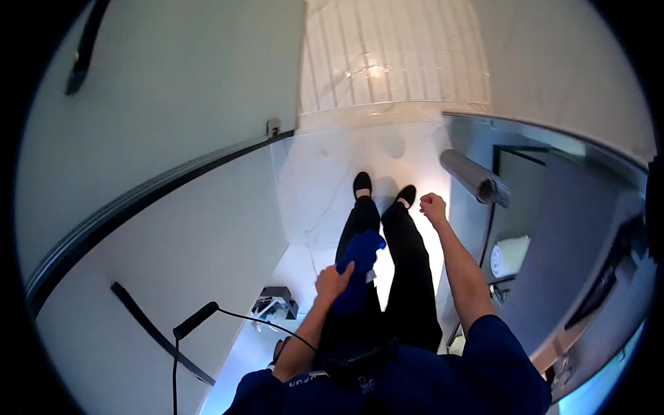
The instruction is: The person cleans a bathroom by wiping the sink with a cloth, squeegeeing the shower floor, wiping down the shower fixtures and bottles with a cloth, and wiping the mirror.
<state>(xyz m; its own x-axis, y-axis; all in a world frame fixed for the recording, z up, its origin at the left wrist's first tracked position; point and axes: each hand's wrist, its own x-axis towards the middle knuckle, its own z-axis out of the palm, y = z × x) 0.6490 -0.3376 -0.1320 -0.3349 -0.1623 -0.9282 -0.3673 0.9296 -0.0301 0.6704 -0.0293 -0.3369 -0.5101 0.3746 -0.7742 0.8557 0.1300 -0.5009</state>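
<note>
Unclear lettering [308, 381] marked the shirt [443, 377]; the left hand [333, 280] gripped one blue cloth [362, 253]; the right hand [433, 207], apart, was fisted near two black shoes [407, 196].

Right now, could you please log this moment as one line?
left hand: holding blue cloth | right hand: curled, nothing visible in it | in view: grey roll

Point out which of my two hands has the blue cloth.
Your left hand: its fingers grip the blue cloth. Your right hand is a loose fist with no cloth showing.
</note>
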